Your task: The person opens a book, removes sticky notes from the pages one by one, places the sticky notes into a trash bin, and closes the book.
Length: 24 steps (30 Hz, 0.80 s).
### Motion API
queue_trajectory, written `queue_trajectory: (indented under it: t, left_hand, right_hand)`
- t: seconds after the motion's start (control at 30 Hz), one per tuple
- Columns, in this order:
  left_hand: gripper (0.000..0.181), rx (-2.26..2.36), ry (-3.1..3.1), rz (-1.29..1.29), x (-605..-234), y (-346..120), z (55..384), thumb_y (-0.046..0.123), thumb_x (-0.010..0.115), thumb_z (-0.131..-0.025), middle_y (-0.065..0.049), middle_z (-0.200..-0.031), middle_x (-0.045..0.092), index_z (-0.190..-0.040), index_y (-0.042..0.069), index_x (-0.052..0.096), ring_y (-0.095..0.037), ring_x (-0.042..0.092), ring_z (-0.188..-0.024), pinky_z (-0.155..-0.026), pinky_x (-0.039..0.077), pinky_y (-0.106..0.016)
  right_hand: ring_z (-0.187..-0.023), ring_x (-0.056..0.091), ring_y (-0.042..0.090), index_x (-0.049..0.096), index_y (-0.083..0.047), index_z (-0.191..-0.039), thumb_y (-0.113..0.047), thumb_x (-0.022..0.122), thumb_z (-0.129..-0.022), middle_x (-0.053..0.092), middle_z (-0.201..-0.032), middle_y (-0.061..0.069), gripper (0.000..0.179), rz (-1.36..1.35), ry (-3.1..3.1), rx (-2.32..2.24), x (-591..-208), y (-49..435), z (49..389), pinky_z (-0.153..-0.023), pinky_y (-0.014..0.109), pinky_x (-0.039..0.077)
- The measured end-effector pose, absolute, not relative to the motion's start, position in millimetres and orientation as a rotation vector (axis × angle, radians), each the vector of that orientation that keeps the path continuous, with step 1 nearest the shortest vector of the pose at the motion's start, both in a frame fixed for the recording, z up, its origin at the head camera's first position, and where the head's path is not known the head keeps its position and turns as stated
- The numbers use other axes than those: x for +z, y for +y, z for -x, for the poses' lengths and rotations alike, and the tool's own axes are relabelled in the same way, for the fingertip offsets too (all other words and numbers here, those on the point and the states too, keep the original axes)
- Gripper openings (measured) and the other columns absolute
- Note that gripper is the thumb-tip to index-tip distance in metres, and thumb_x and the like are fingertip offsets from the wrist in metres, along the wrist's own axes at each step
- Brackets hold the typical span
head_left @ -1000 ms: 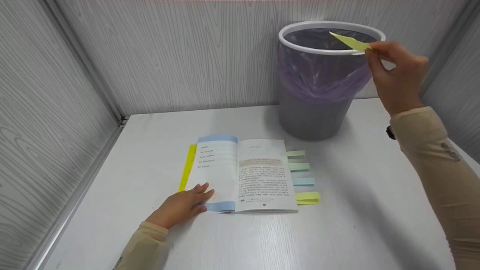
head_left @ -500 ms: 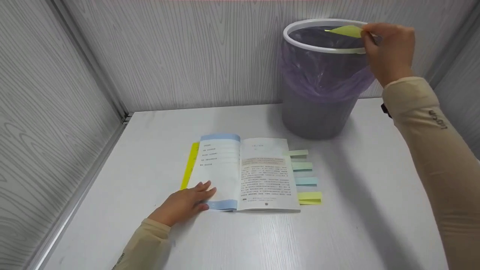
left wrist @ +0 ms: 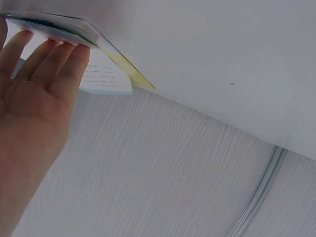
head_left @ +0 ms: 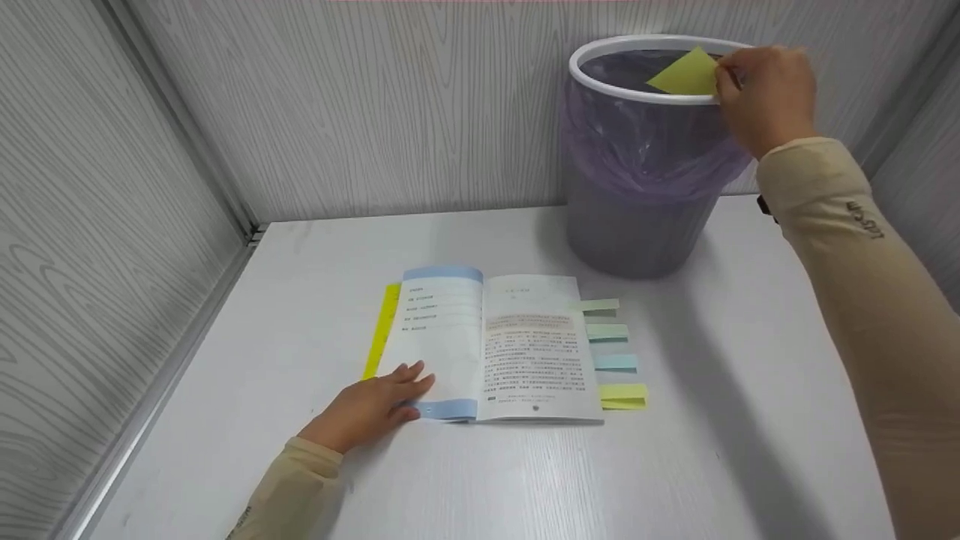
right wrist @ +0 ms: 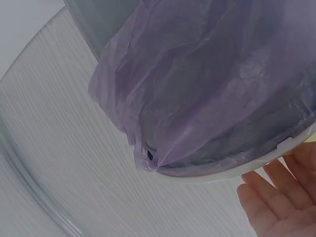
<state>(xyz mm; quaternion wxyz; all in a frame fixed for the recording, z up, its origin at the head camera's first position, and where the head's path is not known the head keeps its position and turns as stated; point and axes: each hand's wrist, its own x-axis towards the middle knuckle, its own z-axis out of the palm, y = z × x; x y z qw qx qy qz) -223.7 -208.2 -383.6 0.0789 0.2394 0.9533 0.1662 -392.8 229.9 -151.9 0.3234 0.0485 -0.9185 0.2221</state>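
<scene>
My left hand (head_left: 367, 405) rests with its fingers spread on the lower left page of an open book (head_left: 442, 337), near its edge. In the left wrist view, the fingers (left wrist: 69, 69) lie against the page. Up at the right, my right hand (head_left: 772, 94) pinches a yellow sticky note (head_left: 684, 73) by its right side, over the mouth of a grey trash bin (head_left: 630, 236). The note hangs within the outline of the white rim (head_left: 634, 95). In the right wrist view, the fingers (right wrist: 276, 195) are right at the rim, with a sliver of yellow behind them.
Pale green, blue and yellow tabs (head_left: 616, 364) stick out from the book's right edge. A bright yellow strip (head_left: 381, 330) shows along its left edge. A purple bag (right wrist: 197, 89) lines the bin and folds over its outside. Wood-grain panels (head_left: 375, 112) enclose the white table (head_left: 525, 480).
My right hand has moved up and left with the yellow sticky note, from beside the rim to over the bin's mouth. The note has turned its flat face to view. My left hand has stayed on the book.
</scene>
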Motion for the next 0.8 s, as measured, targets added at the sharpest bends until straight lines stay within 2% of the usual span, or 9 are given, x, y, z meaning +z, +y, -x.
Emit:
queue_trajectory:
  t: [0.33,0.53,0.57,0.67,0.73,0.8]
  left_hand:
    - [0.053,0.490,2.841,-0.716,-385,-204,226,0.020,0.063,-0.093,-0.008,-0.150,0.039,-0.143,0.011,0.046,-0.031,0.037,-0.137,-0.105,0.036,-0.053]
    - [0.053,0.505,2.849,-0.759,-386,-206,225,0.021,0.063,-0.093,-0.011,-0.149,0.040,-0.142,0.008,0.047,-0.034,0.039,-0.135,-0.103,0.038,-0.054]
    - [0.053,0.507,2.850,-0.764,-385,-206,225,0.021,0.063,-0.093,-0.012,-0.149,0.040,-0.141,0.007,0.047,-0.035,0.040,-0.135,-0.102,0.038,-0.055]
    - [0.053,0.519,2.844,-0.749,-385,-206,225,0.023,0.063,-0.093,-0.012,-0.149,0.040,-0.141,0.007,0.048,-0.035,0.039,-0.135,-0.103,0.037,-0.055]
    - [0.054,0.528,2.835,-0.710,-384,-205,225,0.025,0.063,-0.092,-0.011,-0.149,0.039,-0.141,0.008,0.048,-0.034,0.038,-0.136,-0.105,0.035,-0.055]
    - [0.055,0.534,2.825,-0.658,-383,-204,226,0.028,0.064,-0.092,-0.009,-0.150,0.039,-0.142,0.010,0.048,-0.033,0.036,-0.137,-0.106,0.033,-0.055]
  right_hand:
    - [-0.095,0.059,0.042,0.066,0.006,-0.116,-0.019,0.042,-0.100,0.067,-0.107,0.026,0.038,-0.172,-2.396,0.500,-156,241,396,-0.083,0.053,0.042]
    - [-0.103,0.059,0.044,0.062,0.007,-0.121,-0.023,0.041,-0.102,0.065,-0.113,0.027,0.041,-0.225,-2.373,0.540,-156,242,386,-0.089,0.054,0.043]
    - [-0.103,0.059,0.043,0.062,0.006,-0.121,-0.023,0.042,-0.101,0.065,-0.113,0.026,0.041,-0.234,-2.359,0.557,-156,242,384,-0.089,0.051,0.044]
    - [-0.101,0.060,0.036,0.064,0.002,-0.122,-0.025,0.045,-0.100,0.066,-0.116,0.020,0.039,-0.278,-2.293,0.599,-155,242,373,-0.090,0.036,0.045]
    - [-0.097,0.061,0.024,0.066,-0.001,-0.121,-0.026,0.049,-0.100,0.067,-0.117,0.016,0.037,-0.323,-2.229,0.622,-155,241,364,-0.091,0.028,0.044]
    - [-0.087,0.058,0.010,0.067,-0.001,-0.119,-0.024,0.052,-0.099,0.067,-0.117,0.013,0.034,-0.393,-2.149,0.619,-156,239,354,-0.092,0.024,0.044]
